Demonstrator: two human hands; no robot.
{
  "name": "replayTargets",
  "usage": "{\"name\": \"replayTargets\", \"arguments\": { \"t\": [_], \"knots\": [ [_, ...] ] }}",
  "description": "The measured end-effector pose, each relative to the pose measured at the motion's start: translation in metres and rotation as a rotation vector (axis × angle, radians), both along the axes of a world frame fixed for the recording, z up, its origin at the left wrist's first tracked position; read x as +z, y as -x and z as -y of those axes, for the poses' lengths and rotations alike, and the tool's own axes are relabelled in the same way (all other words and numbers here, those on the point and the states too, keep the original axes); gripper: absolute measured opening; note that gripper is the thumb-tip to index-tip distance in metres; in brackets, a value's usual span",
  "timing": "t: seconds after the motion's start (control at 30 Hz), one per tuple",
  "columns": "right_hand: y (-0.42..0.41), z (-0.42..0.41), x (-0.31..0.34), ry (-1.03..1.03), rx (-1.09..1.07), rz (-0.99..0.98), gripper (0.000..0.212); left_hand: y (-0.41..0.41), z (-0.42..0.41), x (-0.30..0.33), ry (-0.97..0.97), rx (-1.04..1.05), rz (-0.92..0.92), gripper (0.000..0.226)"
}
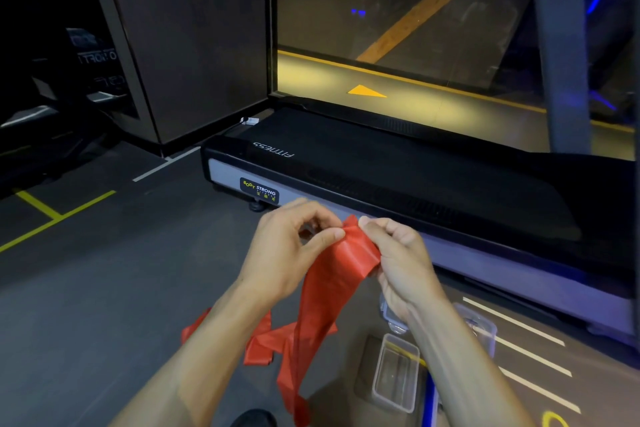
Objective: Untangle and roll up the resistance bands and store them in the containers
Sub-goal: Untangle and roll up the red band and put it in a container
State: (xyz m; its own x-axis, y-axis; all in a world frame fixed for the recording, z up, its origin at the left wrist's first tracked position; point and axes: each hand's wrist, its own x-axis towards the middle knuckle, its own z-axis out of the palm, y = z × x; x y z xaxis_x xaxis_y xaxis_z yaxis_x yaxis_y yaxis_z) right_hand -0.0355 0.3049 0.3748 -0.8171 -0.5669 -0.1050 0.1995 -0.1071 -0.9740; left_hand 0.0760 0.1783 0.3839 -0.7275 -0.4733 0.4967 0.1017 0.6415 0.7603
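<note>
Red resistance band (pixel 346 263): held up in front of the person, its upper end pinched between both hands; the remaining length hangs down between the forearms, and its lower part lies in loose folds on the dark floor (pixel 104 288).

Left hand (pixel 287 246): thumb and curled fingers pinch the top edge of the band on its left side; the thumb tip lies against the red material.

Right hand (pixel 394 253): fingers curled, gripping the band's top corner and right edge; the two hands sit just beside each other, with the bunched band end between them.

Clear container (pixel 394 371): rectangular, open-topped, standing on the floor below the right forearm; a thin yellow strip lies across its far rim; its contents cannot be made out. A second clear container (pixel 479 326) stands beyond the right forearm, partly hidden by it; a further transparent piece shows just below the right wrist, too obscured to identify.

Treadmill (pixel 381 177): black deck with a grey side rail, crossing the view just beyond the hands; the label on the rail reads "BODY STRONG" and the deck carries the word "FITNESS", seen inverted.

Floor markings: yellow lines at left; white stripes at lower right, near the containers.

Dark shoe tip (pixel 254 418): visible at the bottom edge, beside the hanging band.
</note>
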Motion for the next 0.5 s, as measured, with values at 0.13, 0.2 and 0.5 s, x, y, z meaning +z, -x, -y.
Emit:
{"name": "replayTargets", "arguments": {
  "t": [0.13, 0.2, 0.5],
  "knots": [
    [0.005, 0.002, 0.001, 0.022, -0.107, 0.062, 0.027, -0.005, -0.001, 0.003, 0.036, -0.056, -0.014, 0.007],
    [0.009, 0.004, 0.001, 0.053, -0.143, 0.125, 0.025, -0.005, -0.001, 0.000, -0.002, -0.098, 0.069, 0.008],
    [0.006, 0.017, -0.013, -0.110, 0.003, -0.152, 0.018, 0.003, -0.011, 0.005, -0.024, 0.039, -0.012, 0.011]
  ]
}}
